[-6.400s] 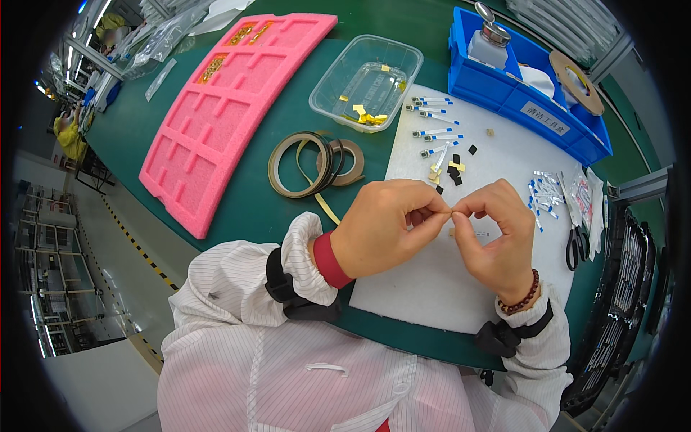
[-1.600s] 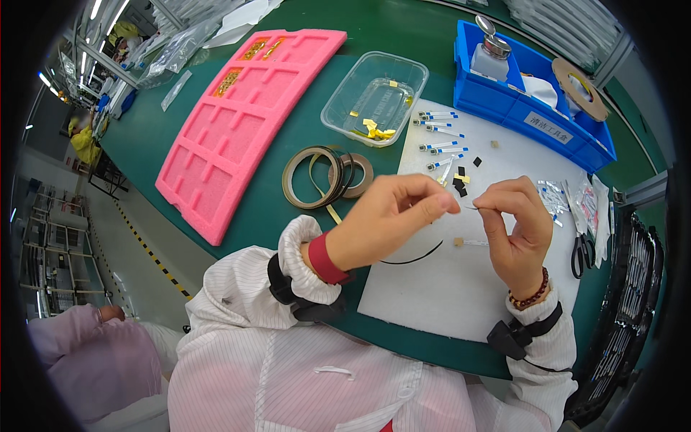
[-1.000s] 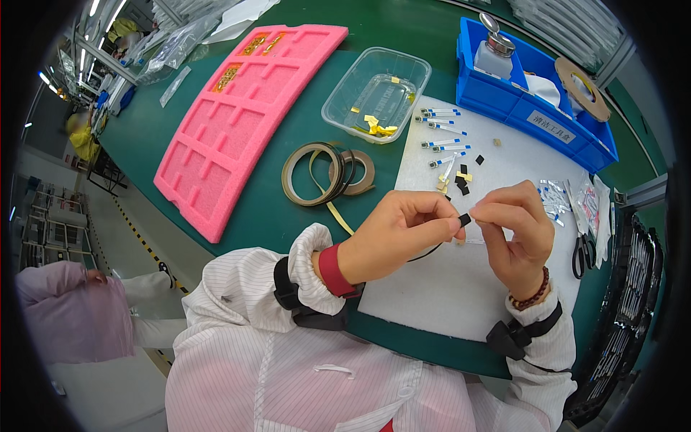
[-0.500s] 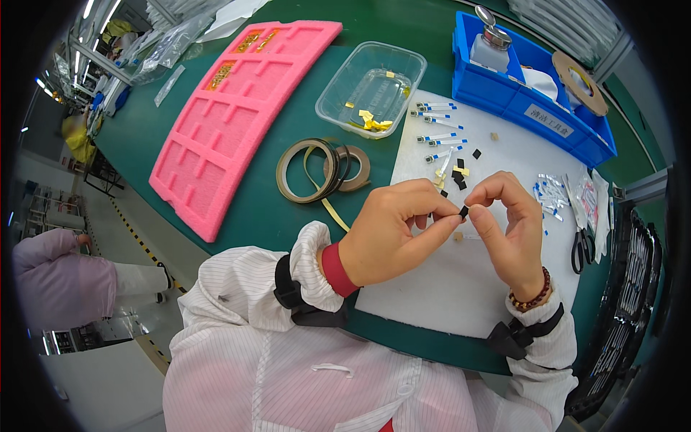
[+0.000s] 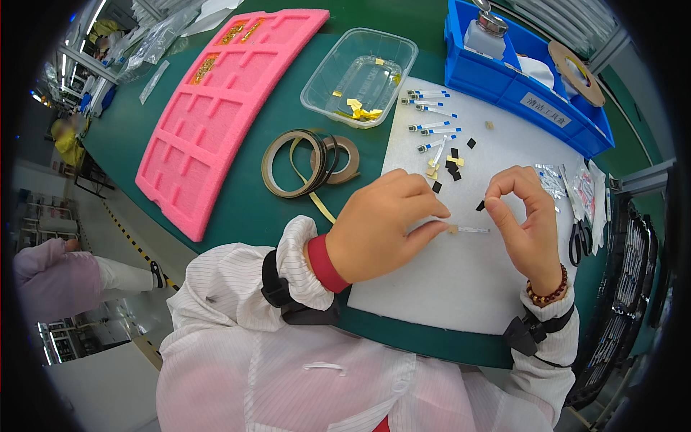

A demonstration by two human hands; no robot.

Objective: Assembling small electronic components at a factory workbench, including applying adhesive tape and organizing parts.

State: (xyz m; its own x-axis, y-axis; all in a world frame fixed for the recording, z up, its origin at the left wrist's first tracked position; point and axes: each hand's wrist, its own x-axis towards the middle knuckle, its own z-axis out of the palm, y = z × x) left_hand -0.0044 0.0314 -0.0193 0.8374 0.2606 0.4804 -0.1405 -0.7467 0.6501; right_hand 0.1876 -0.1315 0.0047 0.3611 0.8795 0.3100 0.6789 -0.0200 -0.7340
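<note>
Between the thumb and forefinger of my right hand (image 5: 529, 219) a small black adhesive piece (image 5: 480, 206) is pinched. My left hand (image 5: 385, 227) hovers over the white mat (image 5: 403, 288), thumb and forefinger slightly apart, with nothing visible between them. Beside its fingertips lies a flat flex cable (image 5: 473, 230) with a small tan end (image 5: 453, 229). Beyond both hands are several loose black pieces (image 5: 453, 173) and pale yellow backing bits (image 5: 432, 165). Several short flex cables with blue ends (image 5: 432, 128) are lined up at the mat's far left.
Left of the mat are tape rolls (image 5: 270, 165), a clear plastic tub (image 5: 309, 97) with yellow scraps and a pink foam tray (image 5: 216, 108). A blue bin (image 5: 504, 83) stands at the back right. Scissors (image 5: 578, 241) lie right, near bagged small parts (image 5: 551, 180).
My hands have parted: the left no longer touches the black piece, which stays in my right hand, now further right. The flex cable beneath shows more fully. The whole view has shifted slightly.
</note>
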